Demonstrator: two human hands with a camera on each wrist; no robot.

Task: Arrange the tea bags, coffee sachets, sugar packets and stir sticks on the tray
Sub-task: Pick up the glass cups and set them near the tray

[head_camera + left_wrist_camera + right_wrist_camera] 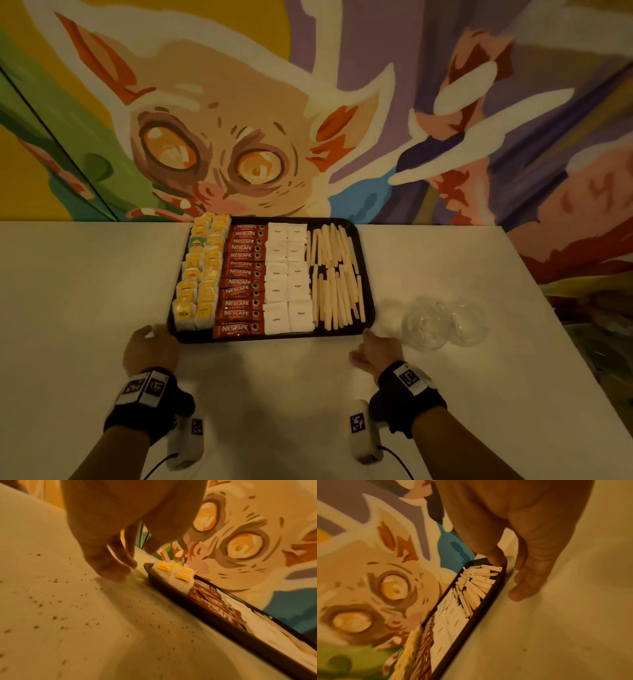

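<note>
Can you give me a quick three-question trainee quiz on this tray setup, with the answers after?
1. True or false: the stir sticks lie in the leftmost column of the tray.
2. Which items sit directly between the tea bags and the sugar packets?
3. Where is the left hand: A) on the sugar packets, B) at the tray's near left corner, C) on the clear plastic cups?

Key: 1. False, they are in the rightmost column. 2. The coffee sachets. 3. B.

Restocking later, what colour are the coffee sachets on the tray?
Red coffee sachets with white lettering, clearest in the head view.
</note>
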